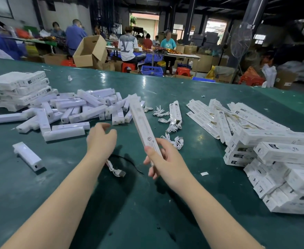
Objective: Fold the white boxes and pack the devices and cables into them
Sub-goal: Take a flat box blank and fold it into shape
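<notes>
My right hand (163,159) grips the near end of a long white box (142,125), which points up and away over the green table (147,203). My left hand (101,139) hovers just left of it with fingers loosely spread, holding nothing. A heap of white devices (79,108) lies beyond my left hand. One single device (28,156) sits apart at the near left. Coiled white cables (172,128) lie scattered right of the box. Flat unfolded boxes (219,115) fan out further right.
Packed white boxes (282,168) are stacked at the right edge, and another stack (16,89) stands at the far left. A small cable and black tie (119,169) lie under my wrists. People work at tables beyond the far edge.
</notes>
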{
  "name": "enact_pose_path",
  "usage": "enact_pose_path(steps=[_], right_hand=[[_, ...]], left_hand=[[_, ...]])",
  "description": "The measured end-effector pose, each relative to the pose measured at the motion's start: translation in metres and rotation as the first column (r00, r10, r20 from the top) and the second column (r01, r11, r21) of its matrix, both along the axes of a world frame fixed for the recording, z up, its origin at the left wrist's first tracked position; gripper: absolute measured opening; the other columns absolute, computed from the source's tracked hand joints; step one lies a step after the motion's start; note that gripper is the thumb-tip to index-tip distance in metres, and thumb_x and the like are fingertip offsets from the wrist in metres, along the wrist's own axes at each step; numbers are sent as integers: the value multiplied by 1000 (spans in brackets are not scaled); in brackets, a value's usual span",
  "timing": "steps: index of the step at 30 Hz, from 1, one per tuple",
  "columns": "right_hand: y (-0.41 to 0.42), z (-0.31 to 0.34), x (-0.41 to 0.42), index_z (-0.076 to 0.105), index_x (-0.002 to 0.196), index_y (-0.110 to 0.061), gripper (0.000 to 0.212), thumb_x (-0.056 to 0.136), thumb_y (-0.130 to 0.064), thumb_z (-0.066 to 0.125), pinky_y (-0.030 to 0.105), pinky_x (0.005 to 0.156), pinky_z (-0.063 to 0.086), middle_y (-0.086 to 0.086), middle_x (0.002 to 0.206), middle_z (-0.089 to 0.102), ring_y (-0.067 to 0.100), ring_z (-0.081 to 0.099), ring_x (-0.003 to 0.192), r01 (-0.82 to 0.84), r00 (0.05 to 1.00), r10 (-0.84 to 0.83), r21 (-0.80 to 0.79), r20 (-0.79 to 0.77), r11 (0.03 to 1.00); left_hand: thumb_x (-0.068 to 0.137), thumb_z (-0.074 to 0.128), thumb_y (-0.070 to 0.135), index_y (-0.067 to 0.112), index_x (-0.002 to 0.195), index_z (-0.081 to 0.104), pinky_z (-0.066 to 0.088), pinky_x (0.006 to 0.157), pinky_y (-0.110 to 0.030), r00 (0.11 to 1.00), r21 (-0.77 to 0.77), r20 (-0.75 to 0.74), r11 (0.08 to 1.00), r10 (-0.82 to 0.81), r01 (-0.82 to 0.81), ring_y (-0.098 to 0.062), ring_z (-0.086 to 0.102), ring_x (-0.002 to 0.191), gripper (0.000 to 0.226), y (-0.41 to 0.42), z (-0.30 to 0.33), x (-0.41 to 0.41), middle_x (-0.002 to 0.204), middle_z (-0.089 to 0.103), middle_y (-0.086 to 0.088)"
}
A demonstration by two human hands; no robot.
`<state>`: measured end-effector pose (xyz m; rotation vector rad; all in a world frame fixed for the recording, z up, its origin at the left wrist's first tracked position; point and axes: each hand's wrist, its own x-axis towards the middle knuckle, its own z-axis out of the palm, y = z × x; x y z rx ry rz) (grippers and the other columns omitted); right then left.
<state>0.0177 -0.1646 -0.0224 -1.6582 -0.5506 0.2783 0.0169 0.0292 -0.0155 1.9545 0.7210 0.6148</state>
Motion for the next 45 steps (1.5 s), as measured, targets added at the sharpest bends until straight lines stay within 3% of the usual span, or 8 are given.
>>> enact_pose_path(steps=[5,8,16,20,23,28,38,45], right_hand=[[-1,-2,-4,56,111,-37,21,92,-35,63,23,54,49,-8,75,68,14,57,54,-71,997,72,-35,33,997],[-2,1,-3,57,109,-42,20,91,-36,63,19,55,48,-8,77,69,12,58,55,-81,994,84,-50,64,995],[1,3,-2,58,107,-39,14,93,-36,61,22,57,51,-10,79,70,7,60,56,-28,991,37,-64,132,998],[-2,5,3,55,98,-33,12,93,-25,62,38,69,55,-7,88,66,13,62,68,111,987,-109,-14,114,994],[-7,9,9,47,95,-32,23,90,-15,62,18,62,48,0,100,63,15,57,76,250,963,-254,51,88,967],[-10,13,13,44,97,-26,26,85,-21,67,30,67,43,12,102,71,25,62,81,281,959,-281,9,-41,960],[-24,13,22,56,109,-23,40,80,3,47,36,77,44,5,98,55,29,51,92,385,891,-247,-347,381,855],[-29,11,27,55,123,-15,50,77,5,47,37,88,33,8,100,48,32,42,100,550,770,-190,-483,609,681]], left_hand=[[88,54,22,15,139,37,28,108,-47,875,686,-420,716,242,131,-38,25,136,54,43,8,-1,150,27,-18],[94,46,21,8,138,36,32,106,-49,770,630,-542,769,336,108,-40,25,136,47,87,0,-15,146,31,-20],[95,48,8,10,127,54,45,86,-47,916,688,-396,682,67,248,-38,50,110,33,82,-14,-19,127,48,-14],[93,59,18,18,110,61,43,82,-34,973,514,-181,830,-144,218,-26,55,100,17,37,-13,-10,109,59,-3],[92,63,18,22,100,53,45,76,-29,977,89,104,980,-185,176,-16,56,88,13,8,-7,-6,96,57,6],[95,57,10,16,96,52,60,80,-41,888,-556,457,760,-57,335,-20,61,88,8,-28,16,-7,104,58,-9],[94,61,14,7,106,54,46,55,-10,700,-677,664,609,263,414,-3,56,58,16,1,40,-37,81,58,-2],[98,49,8,13,101,55,51,96,-31,573,-385,815,660,-84,645,-24,65,111,9,-20,48,-50,113,67,-11]])
